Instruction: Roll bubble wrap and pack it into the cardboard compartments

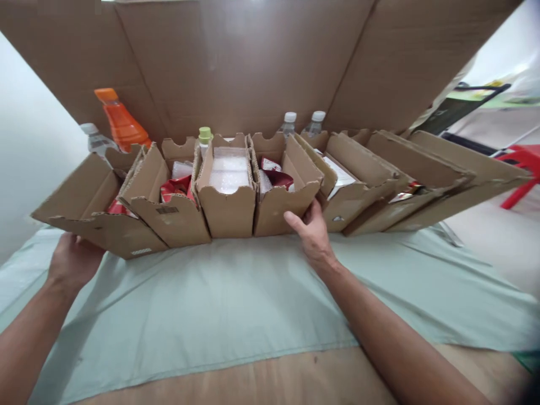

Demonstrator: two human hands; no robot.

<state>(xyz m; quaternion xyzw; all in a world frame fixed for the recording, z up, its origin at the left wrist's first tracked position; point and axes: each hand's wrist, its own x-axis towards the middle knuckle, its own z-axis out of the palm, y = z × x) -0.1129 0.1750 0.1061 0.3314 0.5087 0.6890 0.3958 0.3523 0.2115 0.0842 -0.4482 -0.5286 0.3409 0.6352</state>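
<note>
A row of open-topped cardboard boxes stands side by side across the view. My left hand (pixel 76 261) is against the lower outer side of the leftmost cardboard box (pixel 116 233), its fingers mostly hidden behind that box. At the middle of the row, my right hand (pixel 315 235) grips the lower right corner of another cardboard box (pixel 274 214). Its thumb lies on the front face, while the fingers reach into the gap beside the neighbouring box (pixel 358 205). Red packets (pixel 177 188) and bubble-wrapped items (pixel 230 169) show inside some boxes.
A large cardboard panel (pixel 253 62) rises behind the row. An orange bottle (pixel 124 124) and clear white-capped bottles (pixel 316 124) stand behind the boxes. Pale green cloth (pixel 219 304) lies underneath, with a wooden surface (pixel 253 382) nearer me. A red plastic object (pixel 521 169) is at right.
</note>
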